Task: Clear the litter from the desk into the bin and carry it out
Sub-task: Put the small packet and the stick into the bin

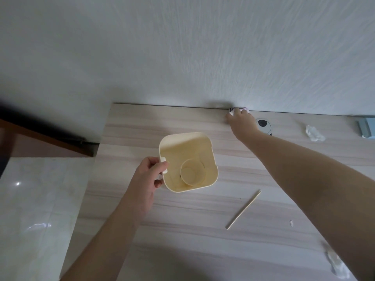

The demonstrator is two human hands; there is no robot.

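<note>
The left hand (149,180) grips a tab on the rim of the bin (188,162), a smooth cream plastic tub with rounded corners, which stands on the pale wood-grain desk (182,230); a round paper cup (191,172) lies inside. The right hand (241,120) reaches to the desk's far edge, fingers curled round a crumpled wrapper (236,110). A thin wooden stick (243,209) lies near the bin. Crumpled white tissues rest at far right (314,133) and near right (336,265).
</note>
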